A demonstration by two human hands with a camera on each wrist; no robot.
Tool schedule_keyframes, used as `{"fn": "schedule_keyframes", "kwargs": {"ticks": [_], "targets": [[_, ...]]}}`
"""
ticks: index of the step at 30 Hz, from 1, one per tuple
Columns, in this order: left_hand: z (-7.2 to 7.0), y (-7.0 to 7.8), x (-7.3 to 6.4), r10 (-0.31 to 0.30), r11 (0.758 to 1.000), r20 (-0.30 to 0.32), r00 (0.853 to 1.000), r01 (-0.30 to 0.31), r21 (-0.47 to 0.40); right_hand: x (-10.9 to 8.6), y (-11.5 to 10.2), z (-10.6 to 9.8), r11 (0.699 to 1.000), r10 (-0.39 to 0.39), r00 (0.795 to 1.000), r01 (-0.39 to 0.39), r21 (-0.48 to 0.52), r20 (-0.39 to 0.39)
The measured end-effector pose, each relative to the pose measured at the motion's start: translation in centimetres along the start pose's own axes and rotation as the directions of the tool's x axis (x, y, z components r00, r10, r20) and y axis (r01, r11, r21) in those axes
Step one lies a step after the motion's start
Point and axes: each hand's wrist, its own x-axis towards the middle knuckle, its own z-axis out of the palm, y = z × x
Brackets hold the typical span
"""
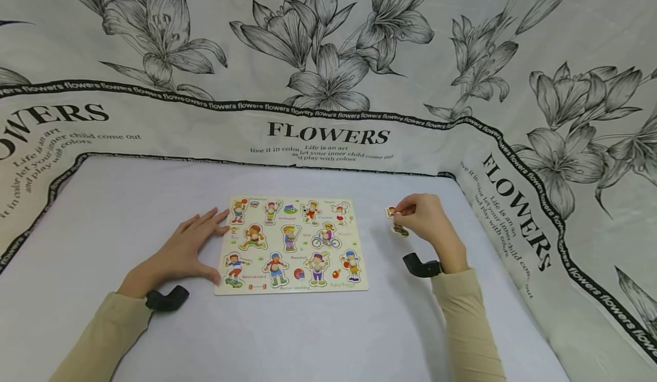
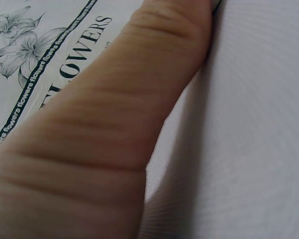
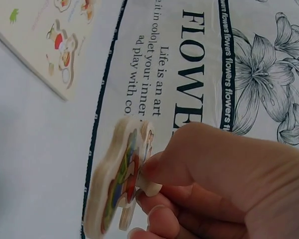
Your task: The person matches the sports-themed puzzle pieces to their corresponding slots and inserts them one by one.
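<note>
A wooden sports-figure puzzle board (image 1: 291,265) lies flat on the white table. My left hand (image 1: 177,251) is spread at its left side, the fingertips and thumb right at the edge. In the left wrist view, a large stretch of the left hand (image 2: 104,109) fills the middle. My right hand (image 1: 426,219) is off the board's right side and pinches painted wooden puzzle pieces (image 1: 400,231) between thumb and fingers. The right wrist view shows a thick-edged puzzle piece (image 3: 109,184) close to the camera, with another puzzle piece (image 3: 148,139) behind it and a pale knob (image 3: 152,188) at the fingers.
A white cloth (image 1: 287,336) covers the tabletop. Behind and to the right rises a flower-printed sheet (image 1: 328,137) with black lettering. Black wrist cameras (image 1: 422,265) are strapped at both sleeves.
</note>
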Motion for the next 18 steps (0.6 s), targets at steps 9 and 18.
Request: {"fn": "schedule_keyframes", "kwargs": {"ticks": [9, 18], "targets": [[0.0, 0.1, 0.0, 0.001, 1.0, -0.004, 1.0, -0.001, -0.008, -0.7, -3.0, 0.5, 0.997, -0.069, 0.998, 0.069, 0.023, -0.015], [0.0, 0.0, 0.0, 0.007, 1.0, -0.009, 1.0, -0.007, -0.008, -0.8, -5.9, 1.4, 0.985, -0.169, 0.985, 0.17, 0.042, -0.029]]}}
